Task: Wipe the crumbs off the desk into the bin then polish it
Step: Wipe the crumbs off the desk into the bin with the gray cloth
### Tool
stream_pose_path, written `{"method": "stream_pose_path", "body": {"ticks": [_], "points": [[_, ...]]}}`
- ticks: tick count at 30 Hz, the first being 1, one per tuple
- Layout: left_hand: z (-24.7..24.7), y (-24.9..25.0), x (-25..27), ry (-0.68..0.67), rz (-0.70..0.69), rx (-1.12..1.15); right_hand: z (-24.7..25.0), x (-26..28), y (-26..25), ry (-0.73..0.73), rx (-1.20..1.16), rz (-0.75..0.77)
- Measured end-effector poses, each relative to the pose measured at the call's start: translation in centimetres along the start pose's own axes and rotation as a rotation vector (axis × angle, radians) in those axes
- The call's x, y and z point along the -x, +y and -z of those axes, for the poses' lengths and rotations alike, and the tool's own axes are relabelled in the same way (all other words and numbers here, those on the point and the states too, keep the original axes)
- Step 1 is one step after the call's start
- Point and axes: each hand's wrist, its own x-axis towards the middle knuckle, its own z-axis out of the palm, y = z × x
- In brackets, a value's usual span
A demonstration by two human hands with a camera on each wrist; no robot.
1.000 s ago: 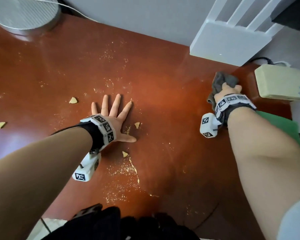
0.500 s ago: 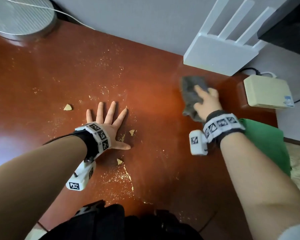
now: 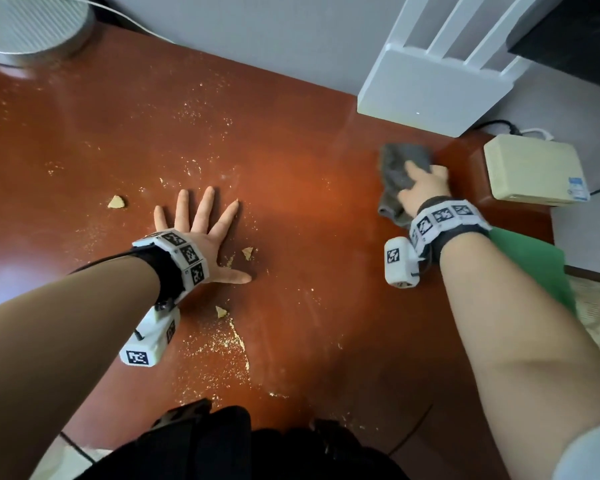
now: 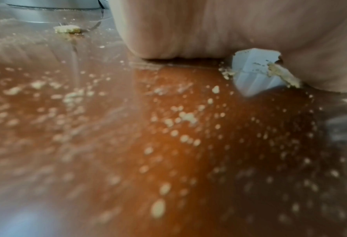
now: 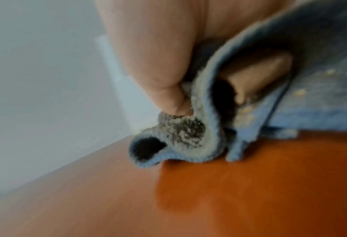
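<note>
My left hand (image 3: 201,233) lies flat on the red-brown desk (image 3: 309,209), fingers spread, holding nothing. Pale crumb pieces (image 3: 116,201) lie around it, one (image 3: 247,252) by the thumb, and fine crumbs (image 3: 222,344) are smeared near the front edge. The left wrist view shows the palm (image 4: 229,24) above scattered crumbs (image 4: 184,117). My right hand (image 3: 425,187) grips a bunched grey cloth (image 3: 397,168) pressed on the desk at the far right. In the right wrist view the thumb (image 5: 148,64) pinches the cloth (image 5: 188,136), which carries specks of crumbs. A green bin (image 3: 541,268) sits below the desk's right edge.
A white router (image 3: 426,88) stands against the wall behind the cloth. A beige box (image 3: 534,171) sits at the desk's far right corner, close to my right hand. A round metal base (image 3: 32,26) occupies the far left corner. My dark clothing is at the front edge.
My right hand swept the cloth leftward away from the beige box, then back toward it. My left hand has stayed flat in the same spot.
</note>
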Motion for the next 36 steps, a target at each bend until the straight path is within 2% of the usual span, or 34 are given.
{"method": "stream_pose_path", "body": {"ticks": [2, 4, 7, 10, 11, 13, 15, 17, 19, 21, 23, 25, 28, 31, 33, 36], "points": [[0.2, 0.4, -0.4, 0.007, 0.021, 0.016, 1.7, -1.0, 1.0, 0.004, 0.15, -0.16], [0.3, 0.5, -0.8, 0.01, 0.033, 0.027, 2.6, -1.6, 1.2, -0.043, 0.307, -0.164], [0.1, 0.4, -0.9, 0.018, 0.031, 0.04, 2.8, -2.7, -0.3, -0.047, 0.357, -0.101], [0.3, 0.3, -0.7, 0.015, 0.018, 0.047, 2.2, -3.0, -2.7, -0.001, 0.223, -0.088], [0.4, 0.3, -0.7, 0.009, 0.017, 0.05, 1.8, -2.4, -3.7, -0.006, 0.181, -0.057], [0.7, 0.3, -0.7, -0.004, 0.019, 0.051, 0.4, -1.3, -5.9, -0.019, 0.145, 0.101], [0.9, 0.3, -0.6, -0.017, 0.021, 0.056, -1.1, -0.1, -8.0, -0.108, 0.114, 0.318], [1.0, 0.3, -0.6, -0.022, 0.013, 0.06, -1.9, 0.3, -9.7, -0.196, 0.063, 0.452], [0.9, 0.2, -0.7, -0.023, 0.01, 0.064, -1.6, -0.5, -10.9, -0.15, 0.012, 0.414], [0.7, 0.2, -0.8, -0.025, 0.007, 0.067, -1.1, -1.5, -11.7, -0.055, 0.026, 0.237], [0.7, 0.1, -0.8, -0.025, -0.004, 0.074, -1.1, -1.5, -12.5, -0.041, 0.086, 0.175], [0.8, 0.0, -0.7, -0.026, -0.022, 0.077, -1.8, -0.1, -13.1, -0.079, 0.141, 0.281], [0.8, -0.6, -0.6, -0.015, -0.071, 0.091, -3.5, 3.4, -13.3, -0.157, 0.255, 0.532], [0.8, -2.6, -0.8, 0.039, -0.166, 0.028, -4.5, 4.2, -12.6, -0.16, 0.256, 0.611], [1.4, -5.0, -1.1, 0.104, -0.188, -0.033, -3.9, 2.4, -13.2, -0.125, 0.128, 0.542], [3.1, -10.0, -2.2, 0.179, -0.05, 0.035, -2.8, -2.3, -15.5, 0.013, 0.057, 0.292]]}}
